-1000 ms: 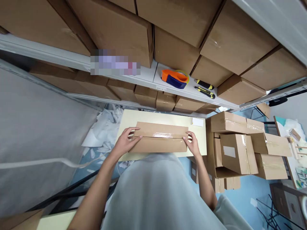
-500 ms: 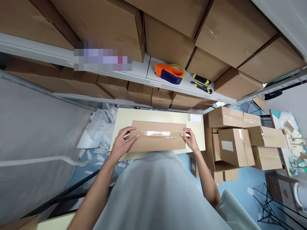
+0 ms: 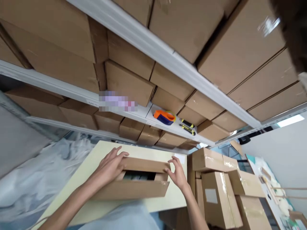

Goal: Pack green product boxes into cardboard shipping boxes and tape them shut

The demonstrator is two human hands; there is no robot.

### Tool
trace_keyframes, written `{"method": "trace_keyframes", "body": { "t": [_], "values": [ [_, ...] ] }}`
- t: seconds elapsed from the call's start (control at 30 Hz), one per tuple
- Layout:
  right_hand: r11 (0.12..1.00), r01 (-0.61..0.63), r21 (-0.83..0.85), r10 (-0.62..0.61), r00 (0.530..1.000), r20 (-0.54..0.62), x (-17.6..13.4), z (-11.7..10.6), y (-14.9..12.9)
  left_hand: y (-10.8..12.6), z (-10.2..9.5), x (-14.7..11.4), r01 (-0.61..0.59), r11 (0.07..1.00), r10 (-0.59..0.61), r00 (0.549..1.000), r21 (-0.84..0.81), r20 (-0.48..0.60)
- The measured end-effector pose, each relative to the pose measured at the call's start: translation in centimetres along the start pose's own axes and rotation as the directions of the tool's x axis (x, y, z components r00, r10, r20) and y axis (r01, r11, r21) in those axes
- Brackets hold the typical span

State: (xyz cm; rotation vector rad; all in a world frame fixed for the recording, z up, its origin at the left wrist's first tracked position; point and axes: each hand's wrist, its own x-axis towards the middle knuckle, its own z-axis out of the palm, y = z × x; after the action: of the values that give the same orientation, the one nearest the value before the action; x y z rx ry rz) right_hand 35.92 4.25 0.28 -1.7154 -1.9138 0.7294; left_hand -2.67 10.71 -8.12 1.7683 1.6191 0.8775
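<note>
A long cardboard box [image 3: 144, 190] lies on the pale yellow table, its top flaps parted. Through the gap between them dark contents show, too dim to name. My left hand [image 3: 111, 166] is at the left end of the far flap [image 3: 146, 164], fingers bent over its corner and partly hidden. At the other end my right hand [image 3: 177, 174] has its thumb on the flap's corner and its fingers curled behind it.
A white card [image 3: 179, 158] lies at the table's [image 3: 177, 195] far right corner. Above, a shelf [image 3: 148, 116] bears an orange and blue tape dispenser [image 3: 164, 117], two utility knives [image 3: 187, 126] and stacked boxes. More cartons [image 3: 220, 198] stand to the right; white wrapping [image 3: 55, 172] fills the left.
The box was closed with tape along its top seam; now its flaps are apart. Both hands have stayed at its ends. The camera has tilted upward, showing more shelves.
</note>
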Motion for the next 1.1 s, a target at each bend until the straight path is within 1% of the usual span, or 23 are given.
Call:
{"method": "trace_keyframes", "body": {
  "t": [0.07,0.13,0.2,0.23,0.3,0.37,0.43,0.5,0.57,0.63,0.77,0.87,0.9,0.93,1.0,1.03,1.07,1.1],
  "values": [
    [0.991,0.119,-0.06,-0.121,0.992,-0.027,4.2,-2.4,-1.8,2.8,0.2,3.3,-0.065,0.996,0.063,0.997,-0.056,-0.044],
    [0.965,0.229,-0.126,-0.238,0.969,-0.064,9.2,-4.6,-4.0,6.6,0.2,6.8,-0.136,0.982,0.124,0.988,-0.134,-0.097],
    [0.936,0.29,-0.199,-0.313,0.945,-0.093,14.6,-6.3,-6.7,10.7,0.1,10.1,-0.21,0.954,0.178,0.972,-0.216,-0.156],
    [0.925,0.294,-0.24,-0.324,0.941,-0.095,17.2,-6.8,-8.1,12.7,0.1,11.7,-0.229,0.94,0.184,0.965,-0.254,-0.186],
    [0.908,0.236,-0.346,-0.272,0.961,-0.058,21.8,-7.1,-10.8,16.0,0.3,14.3,-0.226,0.925,0.152,0.957,-0.306,-0.249],
    [0.878,0.154,-0.452,-0.167,0.986,0.012,25.3,-6.4,-12.9,18.1,0.9,16.2,-0.208,0.925,0.116,0.951,-0.318,-0.287],
    [0.849,0.098,-0.519,-0.074,0.995,0.066,27.5,-5.1,-14.2,19.1,1.8,17.1,-0.176,0.924,0.066,0.948,-0.339,-0.31],
    [0.835,0.066,-0.546,-0.022,0.996,0.087,28.6,-3.6,-14.6,19.1,2.7,17.0,-0.152,0.919,0.031,0.948,-0.364,-0.317],
    [0.823,0.038,-0.567,0.014,0.996,0.086,28.9,-2.5,-14.4,18.5,3.5,16.0,-0.137,0.912,0.009,0.949,-0.388,-0.314],
    [0.82,0.024,-0.571,0.021,0.997,0.072,28.9,-1.9,-14.1,17.8,4.2,14.8,-0.117,0.904,-0.013,0.953,-0.411,-0.302],
    [0.845,0.036,-0.533,-0.01,0.999,0.051,28.5,-2.1,-13.9,16.9,5.1,12.7,-0.062,0.89,-0.069,0.961,-0.452,-0.267],
    [0.872,0.059,-0.485,-0.042,0.998,0.044,26.7,-2.4,-13.7,16.6,5.3,10.8,-0.056,0.871,-0.076,0.966,-0.488,-0.247],
    [0.898,0.072,-0.435,-0.063,0.997,0.036,25.4,-2.3,-13.3,16.5,5.2,9.9,-0.062,0.862,-0.072,0.968,-0.503,-0.242],
    [0.934,0.091,-0.346,-0.09,0.996,0.019,23.7,-2.0,-12.9,16.4,5.1,8.7,-0.066,0.852,-0.069,0.969,-0.519,-0.236],
    [0.988,0.143,-0.062,-0.145,0.989,-0.024,19.2,-1.2,-11.9,16.1,4.5,5.9,-0.067,0.832,-0.069,0.972,-0.551,-0.223],
    [0.98,0.166,0.107,-0.163,0.986,-0.041,16.5,-0.6,-11.4,16.0,4.1,4.3,-0.071,0.822,-0.067,0.973,-0.566,-0.221],
    [0.951,0.175,0.253,-0.169,0.985,-0.045,13.8,0.0,-11.2,16.1,3.6,2.6,-0.078,0.812,-0.063,0.973,-0.578,-0.22],
    [0.915,0.167,0.366,-0.163,0.986,-0.042,11.1,0.6,-11.1,16.2,3.1,1.0,-0.104,0.799,-0.046,0.972,-0.592,-0.232]
  ]
}}
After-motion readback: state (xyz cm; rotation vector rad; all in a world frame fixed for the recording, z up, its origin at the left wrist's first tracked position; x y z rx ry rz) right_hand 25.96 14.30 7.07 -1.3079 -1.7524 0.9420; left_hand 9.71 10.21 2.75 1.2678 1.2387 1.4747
